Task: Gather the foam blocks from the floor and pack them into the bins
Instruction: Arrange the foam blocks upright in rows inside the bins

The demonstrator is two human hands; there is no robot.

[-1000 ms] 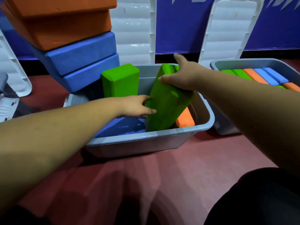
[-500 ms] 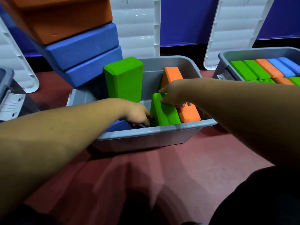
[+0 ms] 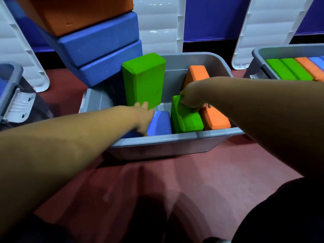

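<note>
Foam blocks [image 3: 192,122] are sitting side by side along the near wall of the grey bin [image 3: 157,138], which is resting on the red floor [image 3: 157,190] at 12 o'clock from the person: a blue block [image 3: 160,123], a lying green block [image 3: 185,118] and an orange block [image 3: 216,121], running from 11 to 1 o'clock. The right hand [image 3: 191,97] is curling its fingers over the far end of the lying green block and seems to be pressing it down between its neighbours, probably so the row packs tight. The left hand [image 3: 142,114] is reaching in with fingers stretched out, holding nothing, their tips at the foot of the upright green block [image 3: 143,79], likely to steady it; blur is making it impossible to tell whether they are touching. The right forearm is hiding the middle of the orange foam, so whether the orange piece behind it is a separate block cannot be told. Farther off at 11 o'clock a leaning stack [image 3: 100,44] of blue and orange blocks is running out of the top edge, its base hidden. At 2 o'clock a second bin [image 3: 259,55], cropped at the side, is holding a neat row of blocks. White lids [image 3: 161,23] are leaning against the blue wall [image 3: 210,20] behind.
</note>
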